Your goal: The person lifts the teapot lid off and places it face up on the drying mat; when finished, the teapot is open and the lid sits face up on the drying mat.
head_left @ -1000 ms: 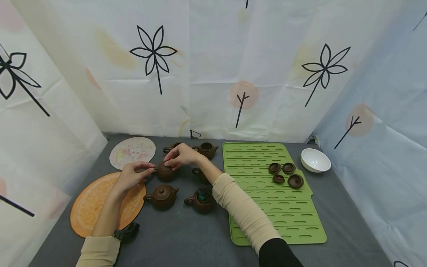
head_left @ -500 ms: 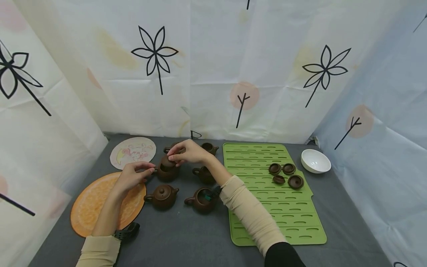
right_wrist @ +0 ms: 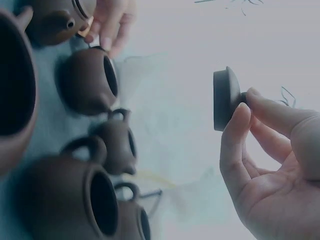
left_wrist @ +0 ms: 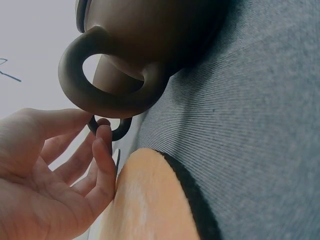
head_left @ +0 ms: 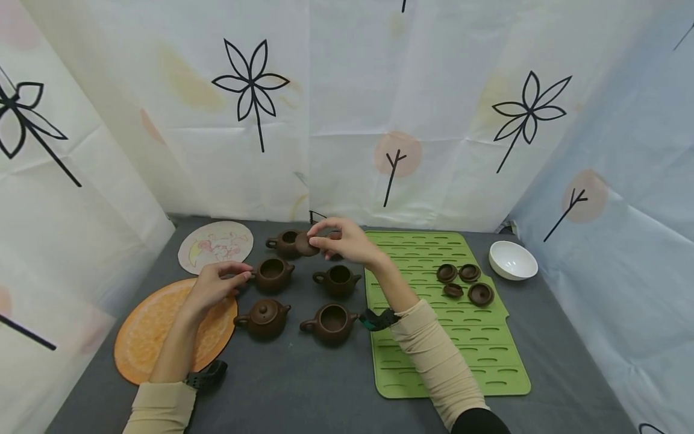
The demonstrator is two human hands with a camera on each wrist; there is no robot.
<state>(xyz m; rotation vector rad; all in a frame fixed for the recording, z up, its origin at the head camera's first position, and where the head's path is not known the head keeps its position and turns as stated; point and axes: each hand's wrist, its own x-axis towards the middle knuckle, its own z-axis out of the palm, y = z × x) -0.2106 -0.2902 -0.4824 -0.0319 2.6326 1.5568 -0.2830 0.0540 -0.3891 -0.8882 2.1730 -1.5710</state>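
In the head view my left hand [head_left: 214, 288] pinches the handle of a brown clay teapot [head_left: 273, 277], which stands uncovered on the table. The left wrist view shows thumb and fingertips at that small handle [left_wrist: 122, 131], partly behind a nearer teapot's handle [left_wrist: 107, 100]. My right hand [head_left: 349, 242] holds a round teapot lid [head_left: 306, 245] in the air by its knob, between thumb and fingers. Seen from the right wrist, the lid [right_wrist: 226, 100] is tilted on edge, its underside turned away from the palm. A lidded teapot [head_left: 264, 318] stands just in front of the uncovered one.
Open teapots stand at the back left [head_left: 284, 243], middle right [head_left: 337, 281] and front right [head_left: 332, 323]; another is mostly behind my right hand. Several lids [head_left: 480, 295] lie on a green mat [head_left: 434, 380]. A white bowl [head_left: 512, 260], orange round mat [head_left: 146, 325] and pale disc [head_left: 214, 247] surround them.
My right hand has lifted the lid off the teapot and carried it up and to the right. The left hand has stayed at the handle.
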